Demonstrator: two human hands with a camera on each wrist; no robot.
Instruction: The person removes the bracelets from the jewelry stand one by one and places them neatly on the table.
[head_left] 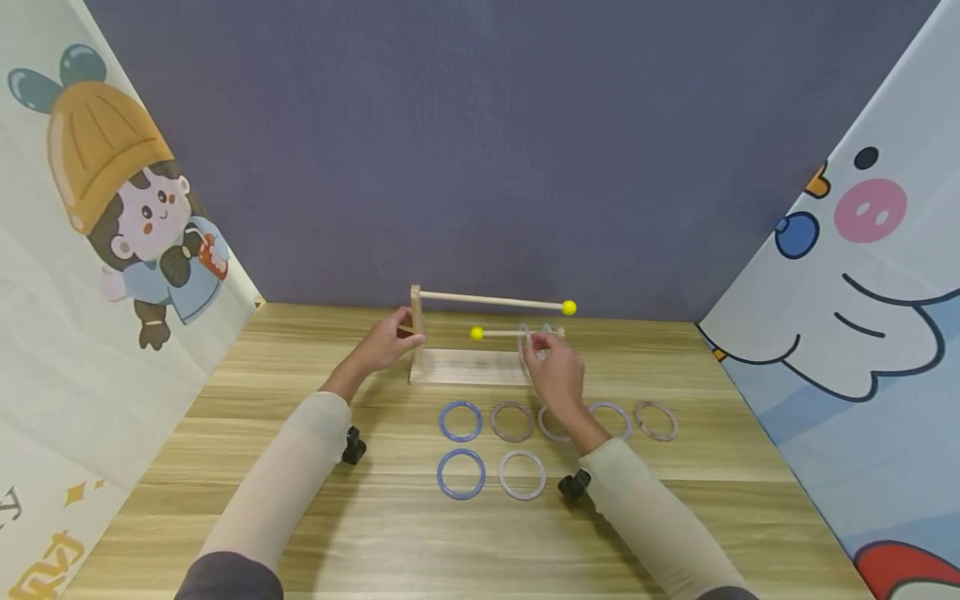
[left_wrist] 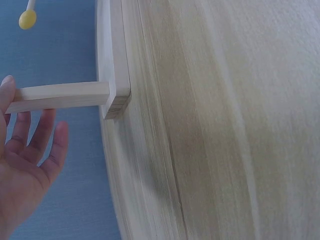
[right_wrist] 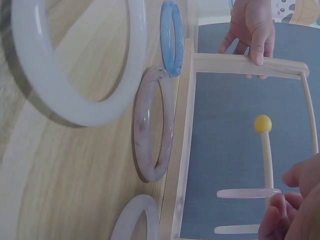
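Note:
A wooden stand [head_left: 468,367] with two rods stands at the back of the table. My left hand [head_left: 384,342] grips its left upright post [left_wrist: 65,95], thumb on one side and fingers on the other. A yellow ball caps the upper rod [head_left: 487,299] at its right end, and another caps the lower rod [right_wrist: 267,160] at its left end. My right hand [head_left: 557,371] pinches a pale pinkish bangle [right_wrist: 240,193] that hangs around the lower rod. Behind it along that rod is a second pale bangle [right_wrist: 235,229], partly hidden by the hand.
In front of the stand lie several bangles: a blue one [head_left: 444,421], a brownish one [head_left: 512,439], a lilac one [head_left: 628,421] and a mottled one [head_left: 674,425]. Nearer are another blue bangle [head_left: 441,479] and a white one [head_left: 522,497]. A dark wall panel [head_left: 480,167] rises behind.

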